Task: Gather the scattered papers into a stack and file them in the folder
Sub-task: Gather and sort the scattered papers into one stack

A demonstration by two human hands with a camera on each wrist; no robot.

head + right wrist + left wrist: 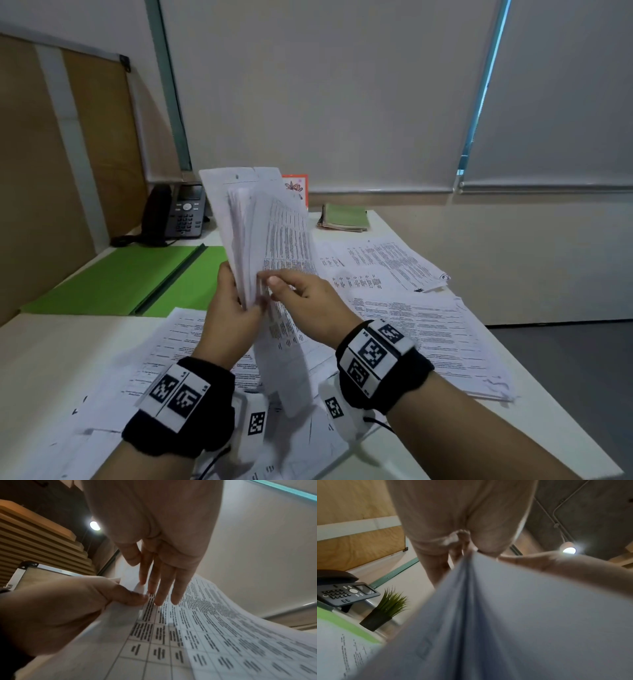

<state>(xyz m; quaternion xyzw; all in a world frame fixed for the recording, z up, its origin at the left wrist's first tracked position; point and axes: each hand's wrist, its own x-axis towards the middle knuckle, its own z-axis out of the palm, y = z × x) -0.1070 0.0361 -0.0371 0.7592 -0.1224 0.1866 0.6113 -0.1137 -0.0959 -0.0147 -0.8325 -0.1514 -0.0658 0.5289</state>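
Observation:
I hold a stack of printed papers upright above the white table. My left hand grips its lower left edge, thumb on the near side. My right hand pinches the lower right part: the thumb is in front, and straight fingers lie on the printed table sheet. In the left wrist view the stack fills the frame below my left hand. An open green folder lies flat at the left. Scattered papers cover the table on the right and below my wrists.
A desk phone stands behind the folder, with a small potted plant near it. A pile of green booklets and an orange card sit at the back. A wooden partition bounds the left; the table's edge runs down the right.

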